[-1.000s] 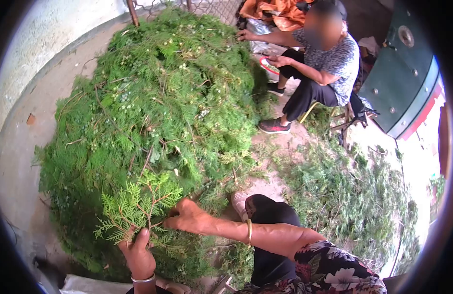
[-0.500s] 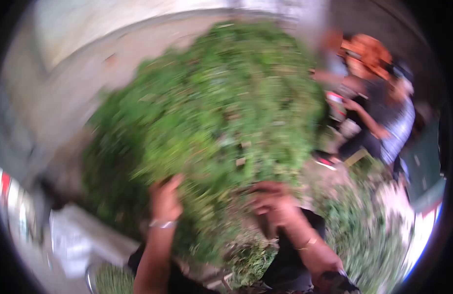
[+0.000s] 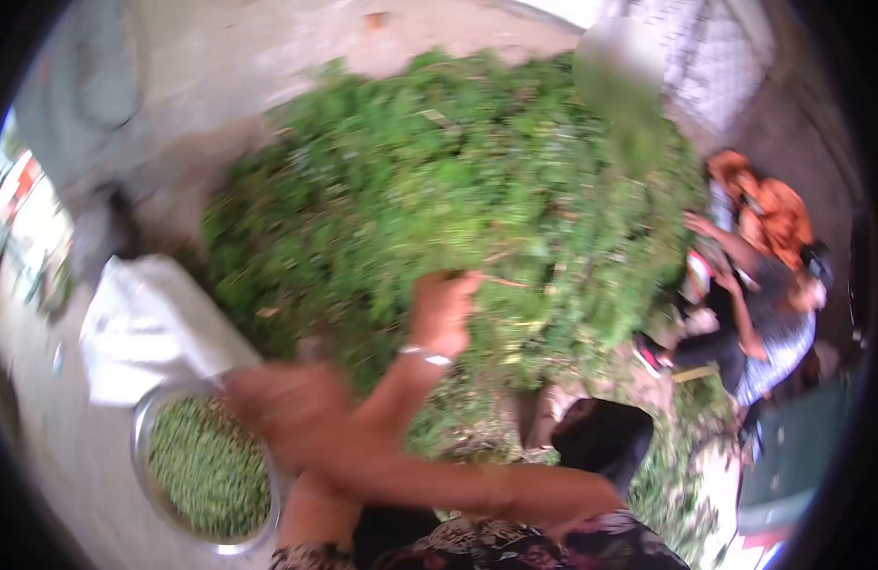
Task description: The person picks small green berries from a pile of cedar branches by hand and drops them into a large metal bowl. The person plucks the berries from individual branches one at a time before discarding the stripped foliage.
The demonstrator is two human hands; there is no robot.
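Head view, heavy motion blur. The left hand (image 3: 443,309) is reaching up into the near edge of the pile (image 3: 458,180) of green sprigs. Its fingers (image 3: 458,282) are curling at the greenery, but blur is hiding whether they are gripping a sprig: cannot tell. A bracelet (image 3: 424,356) is sitting on that wrist.

The right arm is crossing over the left forearm from the lower right. The right hand (image 3: 287,404) is smearing out at the near rim of the bowl (image 3: 138,442). How far its fingers are open, or whether they are holding anything, cannot be told.

The bowl is sitting on the floor (image 3: 78,494) at lower left. It is metal and is carrying a layer of small green bits. A white sack (image 3: 144,328) is lying just beside the bowl at its far rim, between bowl and pile.

The pile is filling the middle of the frame and resting on the floor. At the right edge a second person (image 3: 771,323) is sitting by the pile, one hand reaching toward it.
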